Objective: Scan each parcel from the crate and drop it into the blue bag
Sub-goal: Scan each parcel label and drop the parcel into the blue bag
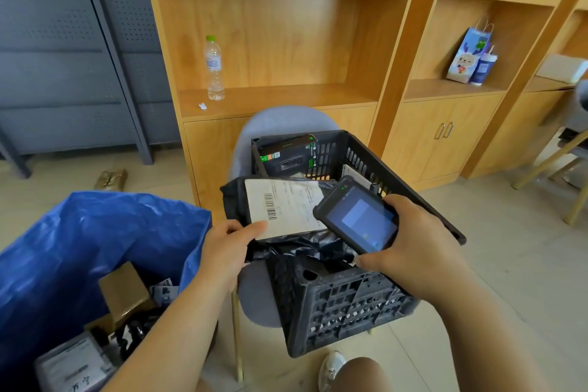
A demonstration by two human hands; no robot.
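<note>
Black parcel (237,200) held over the crate (343,305)
Left hand (227,243) pinched its label's edge; right hand (410,242) gripped the scanner (356,216) above; blue bag (95,232) gaped near the crate's left side.

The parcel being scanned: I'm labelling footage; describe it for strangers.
Find the black slotted crate on the grey chair. At its rim, the left hand pinches a crumpled black mailer. Unlike the green-printed box behind, it shows a white barcode label.
</note>
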